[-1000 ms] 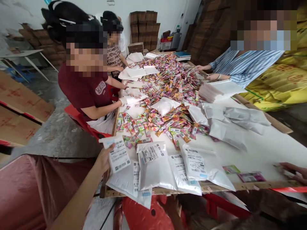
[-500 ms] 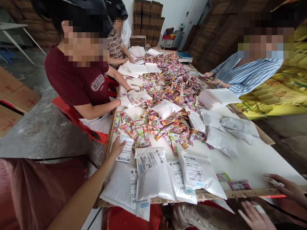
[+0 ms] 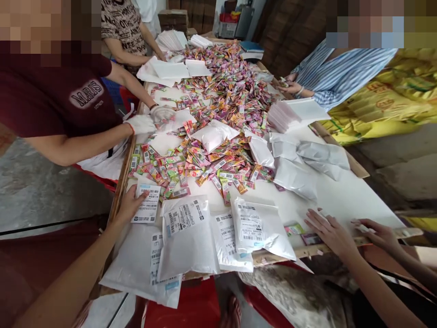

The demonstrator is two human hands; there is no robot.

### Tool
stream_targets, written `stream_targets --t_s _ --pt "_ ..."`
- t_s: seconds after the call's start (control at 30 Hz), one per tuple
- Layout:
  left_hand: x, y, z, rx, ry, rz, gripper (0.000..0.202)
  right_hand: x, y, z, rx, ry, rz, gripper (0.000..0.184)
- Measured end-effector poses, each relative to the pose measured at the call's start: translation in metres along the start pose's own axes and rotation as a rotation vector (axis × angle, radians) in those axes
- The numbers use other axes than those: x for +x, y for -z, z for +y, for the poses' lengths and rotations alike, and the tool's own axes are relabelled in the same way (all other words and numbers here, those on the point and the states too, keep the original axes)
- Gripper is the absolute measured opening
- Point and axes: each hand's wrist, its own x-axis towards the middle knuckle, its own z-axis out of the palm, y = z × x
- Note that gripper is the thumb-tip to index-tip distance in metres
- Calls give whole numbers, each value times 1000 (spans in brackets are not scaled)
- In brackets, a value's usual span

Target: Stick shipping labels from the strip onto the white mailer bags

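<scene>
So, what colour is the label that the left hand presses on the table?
White with black barcodes: the shipping label under the left hand, head view.
</scene>
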Motion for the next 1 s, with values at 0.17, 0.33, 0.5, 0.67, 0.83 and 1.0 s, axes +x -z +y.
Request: stream_targets --t_s 0.17,0.33,0.5,0.67,0.83,1.0 --pt "-3 -3 5 8 2 -15 60 -2 2 8 110 -65 65 52" --pt "-3 -1 6 28 -30 -26 59 1 4 3 206 -91 194 61" --pt "-5 2 3 27 -65 -24 58 1 7 5 50 74 222 69" --pt "-6 3 -4 42 -118 3 60 -6 13 17 -225 234 185 40" --pt "-8 4 -10 89 -193 13 57 -4 25 -14 -251 214 379 31" --pt "-10 7 -15 185 -248 26 48 -11 28 -174 -50 -74 710 36"
